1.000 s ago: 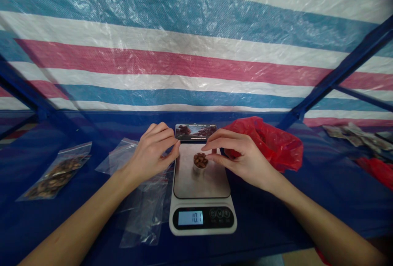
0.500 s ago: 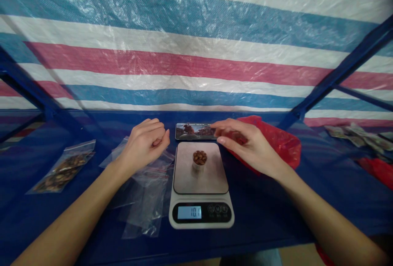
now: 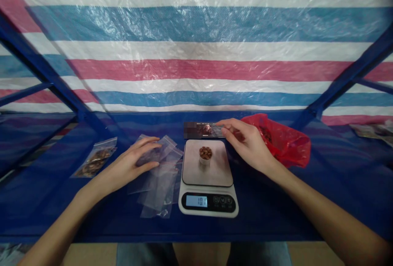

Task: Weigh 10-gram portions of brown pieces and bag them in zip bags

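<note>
While the display [image 3: 196, 201] is reading 10.1: the small cup [image 3: 205, 161] is standing upright on the scale [image 3: 217, 174], brown pieces [image 3: 205, 152] heaping at its rim.
Cup and grip: it is sitting between the 2 hands, touching neither, nearer the right hand [image 3: 248, 142] than the left hand [image 3: 132, 161].
Left hand: at the cup's 9 o'clock, it is spreading wide, thumb and fingers parting, gripping nothing visible; it is reaching over the clear bags [image 3: 159, 188], contact unclear.
Right hand: at 2 o'clock, it is curling loosely, thumb and index tips standing slightly apart by the phone [image 3: 207, 130]; I cannot tell whether they are touching it.
Phone: lying at 12 o'clock, just beyond the scale.
Red bag [image 3: 288, 149]: resting at 3 o'clock, partly behind the right hand.
Filled bag [image 3: 96, 161]: lying at 9 o'clock, past the left hand.
</note>
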`<state>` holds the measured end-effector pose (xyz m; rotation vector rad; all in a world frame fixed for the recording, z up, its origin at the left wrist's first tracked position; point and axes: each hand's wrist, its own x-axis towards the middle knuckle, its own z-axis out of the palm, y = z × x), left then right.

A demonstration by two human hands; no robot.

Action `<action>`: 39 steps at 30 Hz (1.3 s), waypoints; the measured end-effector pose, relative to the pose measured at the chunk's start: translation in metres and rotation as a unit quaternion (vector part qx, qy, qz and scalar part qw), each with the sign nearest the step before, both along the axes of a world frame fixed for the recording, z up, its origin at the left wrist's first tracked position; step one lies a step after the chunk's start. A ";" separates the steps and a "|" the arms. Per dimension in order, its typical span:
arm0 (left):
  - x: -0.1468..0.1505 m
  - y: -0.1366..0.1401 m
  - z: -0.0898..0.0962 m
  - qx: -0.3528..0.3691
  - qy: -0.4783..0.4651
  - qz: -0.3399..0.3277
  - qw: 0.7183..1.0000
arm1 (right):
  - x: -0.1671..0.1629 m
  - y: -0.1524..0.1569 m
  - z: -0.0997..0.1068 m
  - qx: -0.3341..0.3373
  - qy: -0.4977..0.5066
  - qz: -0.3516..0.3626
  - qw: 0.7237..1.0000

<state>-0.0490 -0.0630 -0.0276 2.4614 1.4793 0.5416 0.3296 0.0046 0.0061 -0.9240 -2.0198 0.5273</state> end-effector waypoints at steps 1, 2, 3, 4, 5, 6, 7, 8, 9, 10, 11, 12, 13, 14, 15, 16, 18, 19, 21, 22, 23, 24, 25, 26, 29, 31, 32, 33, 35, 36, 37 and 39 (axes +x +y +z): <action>-0.001 0.001 -0.001 -0.013 0.011 0.005 1.000 | -0.001 -0.001 0.000 0.011 -0.002 0.000 1.000; 0.000 0.004 -0.001 -0.024 0.022 0.011 0.999 | -0.001 -0.001 -0.001 0.024 -0.004 0.000 1.000; 0.002 0.008 -0.001 -0.030 0.032 0.018 0.999 | -0.002 -0.001 -0.001 0.038 -0.005 -0.001 0.999; 0.006 0.013 0.000 -0.031 0.042 0.026 0.998 | -0.002 -0.001 -0.002 0.051 -0.006 -0.001 0.999; 0.010 0.020 0.001 -0.030 0.052 0.035 0.998 | -0.002 -0.001 -0.003 0.064 -0.008 -0.003 0.998; 0.014 0.027 0.002 -0.027 0.062 0.041 0.997 | -0.001 0.000 -0.003 0.075 -0.010 -0.006 0.997; 0.018 0.034 0.003 -0.025 0.074 0.043 0.996 | -0.001 0.001 -0.004 0.084 -0.011 -0.010 0.996; 0.020 0.042 0.003 -0.025 0.086 0.038 0.995 | 0.000 0.001 -0.004 0.092 -0.011 -0.014 0.996; 0.022 0.049 0.003 -0.025 0.095 0.023 0.995 | 0.001 0.002 -0.004 0.098 -0.010 -0.017 0.995; 0.023 0.055 0.003 -0.026 0.100 0.006 0.995 | 0.002 0.002 -0.004 0.103 -0.008 -0.019 0.994; 0.023 0.060 0.002 -0.028 0.098 -0.012 0.995 | 0.003 0.002 -0.003 0.108 -0.005 -0.021 0.994; 0.023 0.065 0.001 -0.028 0.092 -0.026 0.995 | 0.003 0.002 -0.002 0.111 -0.002 -0.021 0.994; 0.023 0.068 0.000 -0.029 0.082 -0.036 0.996 | 0.004 0.002 -0.002 0.113 0.001 -0.021 0.993; 0.023 0.070 -0.001 -0.029 0.068 -0.041 0.996 | 0.004 0.001 -0.001 0.115 0.002 -0.023 0.993; 0.023 0.072 -0.002 -0.027 0.052 -0.045 0.997 | 0.004 0.001 0.000 0.117 0.004 -0.026 0.993; 0.023 0.074 -0.002 -0.022 0.033 -0.047 0.998 | 0.005 0.000 0.000 0.117 0.004 -0.029 0.993; 0.022 0.076 0.001 0.000 -0.016 -0.049 0.999 | 0.005 0.000 0.002 0.120 0.005 -0.036 0.992; 0.021 0.077 0.005 0.018 -0.045 -0.048 0.998 | 0.005 -0.001 0.002 0.123 0.005 -0.039 0.992; 0.019 0.077 0.018 0.062 -0.107 -0.034 0.992 | 0.005 -0.001 0.004 0.131 0.009 -0.043 0.990; 0.018 0.076 0.027 0.079 -0.132 -0.024 0.988 | 0.005 -0.001 0.004 0.136 0.014 -0.047 0.990; 0.017 0.075 0.037 0.097 -0.155 -0.009 0.983 | 0.006 0.000 0.005 0.141 0.020 -0.053 0.988; 0.017 0.073 0.047 0.111 -0.170 0.006 0.979 | 0.007 0.000 0.006 0.146 0.025 -0.060 0.987; 0.018 0.072 0.058 0.129 -0.183 0.020 0.974 | 0.008 0.000 0.007 0.152 0.030 -0.068 0.986; 0.020 0.070 0.069 0.146 -0.196 0.033 0.969 | 0.008 0.000 0.008 0.155 0.035 -0.075 0.984; 0.037 0.068 0.096 0.198 -0.247 0.082 0.945 | 0.005 -0.003 0.017 0.141 0.062 -0.092 0.984; 0.055 0.071 0.109 0.191 -0.266 0.101 0.940 | -0.003 -0.007 0.028 0.113 0.087 -0.084 0.986; 0.066 0.073 0.115 0.180 -0.281 0.097 0.938 | -0.009 -0.008 0.035 0.095 0.094 -0.070 0.988; 0.078 0.076 0.120 0.167 -0.299 0.094 0.935 | -0.017 -0.009 0.043 0.078 0.095 -0.049 0.991; 0.100 0.082 0.129 0.142 -0.341 0.084 0.926 | -0.034 -0.005 0.061 0.047 0.082 0.006 0.996; 0.110 0.086 0.133 0.126 -0.353 0.071 0.924 | -0.044 -0.001 0.070 0.034 0.073 0.037 0.996; 0.118 0.089 0.137 0.114 -0.361 0.059 0.924 | -0.052 0.005 0.079 0.027 0.073 0.059 0.995; 0.128 0.097 0.144 0.102 -0.373 0.039 0.922 | -0.067 0.018 0.093 0.019 0.102 0.075 0.992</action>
